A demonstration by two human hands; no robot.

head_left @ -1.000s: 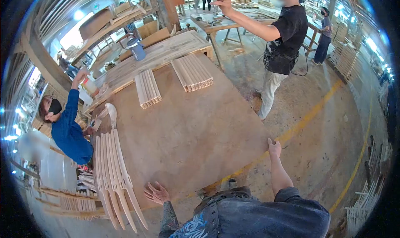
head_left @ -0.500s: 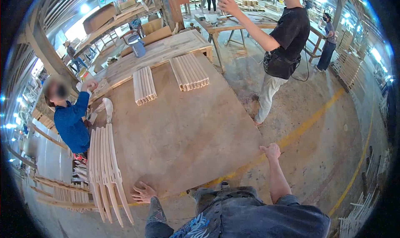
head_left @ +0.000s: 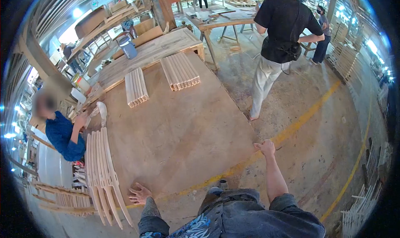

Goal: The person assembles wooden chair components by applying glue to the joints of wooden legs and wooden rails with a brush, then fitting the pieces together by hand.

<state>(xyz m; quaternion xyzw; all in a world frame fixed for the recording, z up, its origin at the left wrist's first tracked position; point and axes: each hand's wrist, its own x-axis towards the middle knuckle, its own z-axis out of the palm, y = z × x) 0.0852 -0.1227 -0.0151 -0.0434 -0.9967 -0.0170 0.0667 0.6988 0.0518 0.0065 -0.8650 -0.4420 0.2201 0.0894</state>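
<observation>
My left hand (head_left: 140,194) lies with spread fingers on the near edge of the brown tabletop (head_left: 179,129), just right of a row of long shaped wooden pieces (head_left: 100,159). At the table's right corner is my right hand (head_left: 265,147), its fingers curled at the edge; whether it grips the board is too small to tell. Two bundles of wooden strips lie toward the far side, a smaller one (head_left: 136,87) and a larger one (head_left: 180,71).
A person in blue (head_left: 65,134) is at the table's left side. Beyond the right edge stands a person in black (head_left: 285,29). A blue container (head_left: 127,47) rests on the wooden bench (head_left: 150,52) behind. Stacked wood (head_left: 343,63) is at the far right.
The person in black has turned away and lowered the raised arm. The person in blue has brought an arm down. The view has shifted slightly; my hands keep their places at the table's edge.
</observation>
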